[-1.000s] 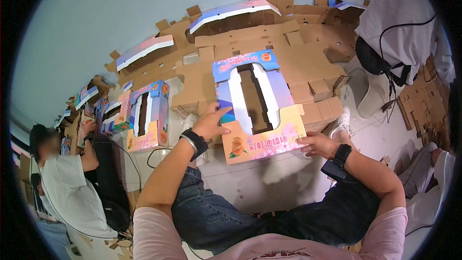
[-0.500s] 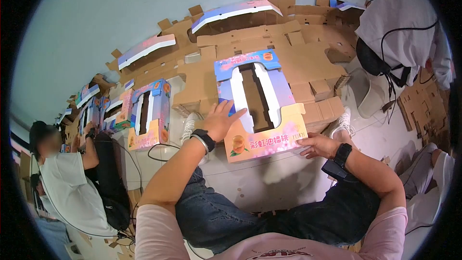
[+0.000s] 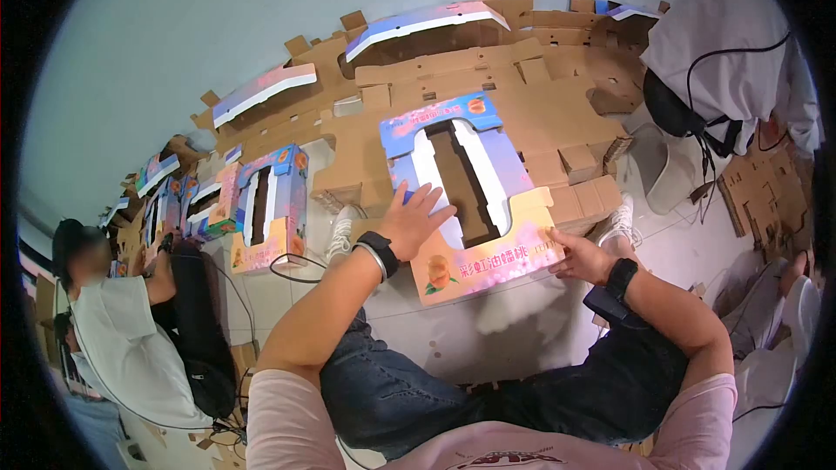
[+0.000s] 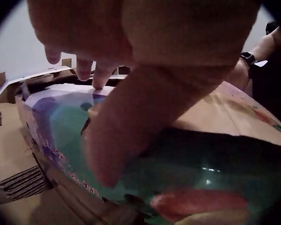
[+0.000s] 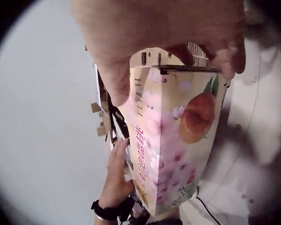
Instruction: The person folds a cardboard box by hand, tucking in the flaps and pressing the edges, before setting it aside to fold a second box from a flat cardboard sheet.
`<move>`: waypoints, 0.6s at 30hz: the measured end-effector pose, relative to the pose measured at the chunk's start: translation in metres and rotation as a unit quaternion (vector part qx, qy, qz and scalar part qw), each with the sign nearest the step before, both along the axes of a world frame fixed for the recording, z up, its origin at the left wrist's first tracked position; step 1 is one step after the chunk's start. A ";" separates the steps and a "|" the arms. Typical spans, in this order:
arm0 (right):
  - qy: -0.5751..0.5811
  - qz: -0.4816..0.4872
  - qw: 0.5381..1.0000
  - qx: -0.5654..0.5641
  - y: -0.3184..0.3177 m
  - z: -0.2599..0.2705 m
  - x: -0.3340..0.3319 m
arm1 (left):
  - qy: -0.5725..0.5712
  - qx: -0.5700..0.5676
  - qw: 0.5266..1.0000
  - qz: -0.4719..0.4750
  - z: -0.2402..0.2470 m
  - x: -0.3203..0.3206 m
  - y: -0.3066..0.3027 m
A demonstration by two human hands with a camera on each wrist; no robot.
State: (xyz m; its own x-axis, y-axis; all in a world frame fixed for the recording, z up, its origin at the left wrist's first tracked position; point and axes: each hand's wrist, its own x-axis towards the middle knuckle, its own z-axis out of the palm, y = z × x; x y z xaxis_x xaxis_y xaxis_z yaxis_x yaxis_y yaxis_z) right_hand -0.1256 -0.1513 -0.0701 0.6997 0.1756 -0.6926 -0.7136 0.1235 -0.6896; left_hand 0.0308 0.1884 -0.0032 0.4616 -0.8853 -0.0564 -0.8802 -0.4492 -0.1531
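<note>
A printed carton [image 3: 488, 257], yellow and pink at the near end and blue at the far end, lies on brown cardboard with a long opening in its top. My left hand [image 3: 416, 219] rests with spread fingers on its left top edge; in the left wrist view the thumb [image 4: 107, 154] lies against the green side. My right hand [image 3: 582, 258] grips the near right corner, and the right wrist view has its thumb [image 5: 117, 86] on the lettered face and its fingertips at the other edge of the carton [image 5: 157, 140].
Flattened brown cardboard [image 3: 557, 122] spreads behind the carton. Similar printed boxes [image 3: 266, 209] stand at the left beside a seated person in a white shirt [image 3: 131, 322]. A black cable [image 3: 296, 263] lies on the floor, and a light grey bin [image 3: 653, 165] stands at the right.
The carton has turned slightly, its far end shifting left and its near left corner coming closer. My left hand has moved right and onto the top edge; my right hand stays at the corner.
</note>
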 end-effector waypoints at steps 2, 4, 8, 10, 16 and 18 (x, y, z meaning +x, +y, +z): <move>0.002 -0.003 1.000 0.002 -0.001 0.004 0.000 | 0.018 0.048 0.999 -0.013 0.011 -0.007 -0.004; -0.001 -0.035 0.999 0.012 0.002 0.010 -0.002 | 0.027 0.059 0.997 -0.033 0.012 -0.015 -0.008; -0.010 -0.056 0.998 0.027 -0.001 -0.001 0.000 | 0.092 0.096 0.989 -0.067 0.011 -0.030 -0.017; -0.014 -0.074 0.997 -0.016 0.001 0.011 -0.001 | 0.122 0.078 0.987 -0.070 0.016 -0.036 -0.022; -0.051 -0.193 0.979 -0.032 -0.006 0.011 0.000 | 0.156 -0.027 0.985 -0.075 0.011 -0.044 -0.028; -0.064 -0.213 0.975 0.019 -0.012 0.005 0.002 | 0.163 -0.070 0.982 -0.067 0.012 -0.046 -0.030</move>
State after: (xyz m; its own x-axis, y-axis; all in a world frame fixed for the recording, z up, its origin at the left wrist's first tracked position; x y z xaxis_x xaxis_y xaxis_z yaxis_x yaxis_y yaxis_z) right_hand -0.1240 -0.1637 -0.0654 0.7953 -0.1268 -0.5928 -0.4995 0.4171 -0.7593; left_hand -0.0157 0.1586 0.0083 0.3171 -0.9468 -0.0555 -0.9253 -0.3217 0.2009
